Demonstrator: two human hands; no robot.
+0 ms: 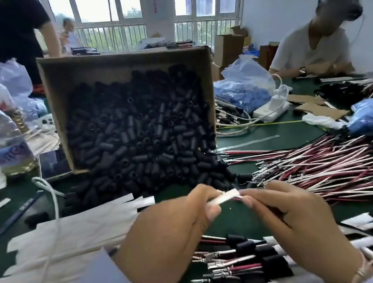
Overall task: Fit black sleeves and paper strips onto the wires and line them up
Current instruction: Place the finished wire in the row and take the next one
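Head view: left hand [173,241] pinches paper strip [225,196]; right hand [294,222] pinches wire [237,198] at strip's right end. Black sleeves [139,134] spill from cardboard box [54,102] behind. Loose wires [322,167] lie right, sleeved wires [238,257] in row below hands.

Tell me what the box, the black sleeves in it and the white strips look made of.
Box: brown cardboard, matte, raw tan walls with folded edges. Black sleeves: probably rubber or soft plastic, matte; short hollow tubes with dull highlights, so I can't be sure. White strips: paper, matte, thin and flat, overlapping in layers.
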